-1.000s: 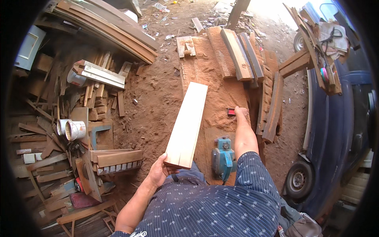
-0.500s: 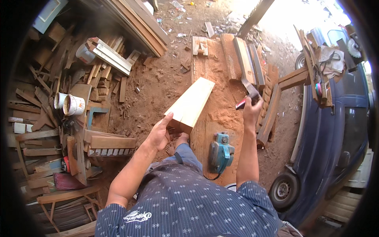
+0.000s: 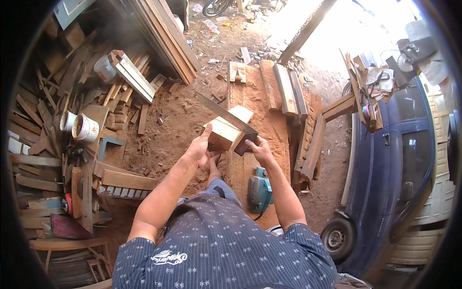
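- Left hand [image 3: 198,149] clamped round the near end of the pale board [image 3: 220,128], thumb up along its left edge, fingers tucked underneath!
- Right hand [image 3: 260,151] closed on the dark stock of a metal square [image 3: 226,115], thumb pressed to it.
- And there's the blade, slanting right across the board's upper face and poking out past its left side; whether it lies flush, I can't tell.
- The board sits in front of the body, end face toward the wearer, far end over the wooden bench [image 3: 236,176].
- Just beside the right forearm, on that bench: a blue-green power planer [image 3: 260,188].
- Farther up, sawdust and long timbers [image 3: 286,90].
- Out left, white buckets [image 3: 85,128]; out right, a blue vehicle [image 3: 373,168].
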A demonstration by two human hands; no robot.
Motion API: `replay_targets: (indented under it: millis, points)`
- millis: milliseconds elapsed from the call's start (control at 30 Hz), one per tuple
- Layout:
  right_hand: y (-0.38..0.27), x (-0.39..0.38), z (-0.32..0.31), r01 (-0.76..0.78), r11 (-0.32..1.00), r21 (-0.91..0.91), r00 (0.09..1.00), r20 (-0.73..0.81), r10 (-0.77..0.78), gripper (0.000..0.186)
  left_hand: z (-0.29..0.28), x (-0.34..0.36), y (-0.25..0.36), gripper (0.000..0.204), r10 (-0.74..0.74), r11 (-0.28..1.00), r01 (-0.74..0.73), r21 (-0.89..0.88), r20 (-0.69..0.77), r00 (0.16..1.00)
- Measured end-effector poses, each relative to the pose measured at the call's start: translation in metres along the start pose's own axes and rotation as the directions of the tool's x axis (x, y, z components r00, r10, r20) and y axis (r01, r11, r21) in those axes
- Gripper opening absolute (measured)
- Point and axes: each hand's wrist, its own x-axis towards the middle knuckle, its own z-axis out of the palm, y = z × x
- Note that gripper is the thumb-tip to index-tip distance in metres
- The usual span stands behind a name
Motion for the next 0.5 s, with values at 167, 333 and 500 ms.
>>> replay_targets:
  millis: [167, 333, 500]
  points:
    - [-0.007, 0.016, -0.001, -0.073, 0.986, -0.15, 0.996, 0.039, 0.08, 0.022, -0.011, 0.015, -0.004, 0.076, 0.056, 0.997, -0.052, -0.055, 0.06, 0.997]
    - [-0.011, 0.024, 0.007, -0.053, 0.99, -0.133, 0.996, 0.065, 0.062, 0.02, 0.0, 0.002, 0.006, 0.066, 0.028, 0.999, -0.026, -0.041, 0.058, 0.998]
    - [-0.018, 0.026, 0.004, -0.061, 0.982, -0.18, 0.992, 0.096, 0.079, 0.025, 0.007, -0.005, 0.01, 0.068, 0.04, 0.999, -0.04, -0.029, 0.025, 0.999]
